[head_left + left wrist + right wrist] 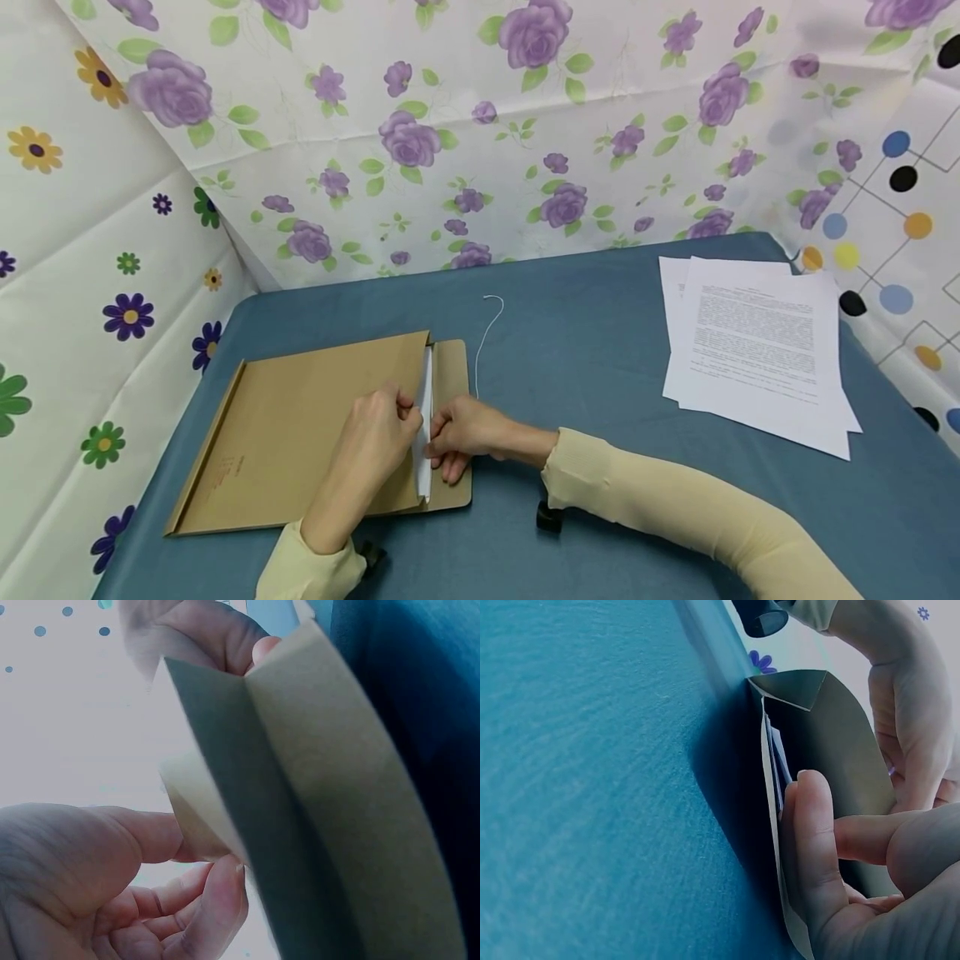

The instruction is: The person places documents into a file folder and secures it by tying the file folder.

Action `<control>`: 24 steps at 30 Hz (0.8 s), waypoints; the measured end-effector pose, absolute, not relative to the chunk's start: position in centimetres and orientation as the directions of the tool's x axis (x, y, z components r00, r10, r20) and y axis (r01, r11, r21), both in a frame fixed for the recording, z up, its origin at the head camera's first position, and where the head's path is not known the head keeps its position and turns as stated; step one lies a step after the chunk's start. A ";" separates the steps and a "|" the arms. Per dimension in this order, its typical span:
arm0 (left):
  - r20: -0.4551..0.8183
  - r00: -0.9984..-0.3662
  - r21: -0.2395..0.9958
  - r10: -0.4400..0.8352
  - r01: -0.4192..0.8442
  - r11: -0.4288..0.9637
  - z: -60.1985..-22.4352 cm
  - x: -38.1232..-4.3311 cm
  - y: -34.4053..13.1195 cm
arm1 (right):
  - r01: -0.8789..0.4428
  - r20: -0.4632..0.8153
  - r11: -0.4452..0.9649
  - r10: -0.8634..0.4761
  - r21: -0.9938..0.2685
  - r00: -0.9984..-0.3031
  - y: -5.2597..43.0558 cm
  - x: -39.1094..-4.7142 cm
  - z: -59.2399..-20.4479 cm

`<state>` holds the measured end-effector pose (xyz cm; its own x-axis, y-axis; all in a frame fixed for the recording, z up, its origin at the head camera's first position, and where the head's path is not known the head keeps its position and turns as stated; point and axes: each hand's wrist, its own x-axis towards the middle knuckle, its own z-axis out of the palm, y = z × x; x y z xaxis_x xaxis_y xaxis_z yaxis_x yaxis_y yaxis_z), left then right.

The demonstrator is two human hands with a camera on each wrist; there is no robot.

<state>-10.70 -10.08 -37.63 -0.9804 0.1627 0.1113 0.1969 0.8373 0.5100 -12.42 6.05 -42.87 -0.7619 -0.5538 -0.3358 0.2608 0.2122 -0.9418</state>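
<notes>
A brown cardboard folder [315, 425] lies on the table with its right side parted and a flap [452, 375] spread out beneath. White papers [424, 408] show in the gap; their edges [781, 757] stand inside the folder in the right wrist view. My left hand [378, 433] pinches the folder's upper cover near its right edge, thumb and finger [225, 892] meeting at the cardboard. At the opening, my right hand [461, 429] holds the edge of the papers, some fingers lying over the flap. A thin white string [487, 333] trails from the folder.
Several printed sheets [753, 342] lie loosely stacked at the right of the blue-covered table [585, 333]. Flowered cloth [450, 167] hangs behind and on the left. Dark straps or devices [549, 517] sit near my wrists.
</notes>
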 end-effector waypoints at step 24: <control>0.131 -0.976 0.490 0.173 0.216 0.845 -37.9 -10.6 -10.0 | -0.014 -0.192 0.349 -0.549 -0.937 -0.814 10.2 -12.7 -41.2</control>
<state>-10.64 -9.98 -37.88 -0.9761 0.1734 0.1312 0.2159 0.8447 0.4897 -12.75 10.24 -41.25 -0.8135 -0.5489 -0.1921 -0.0139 0.3486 -0.9372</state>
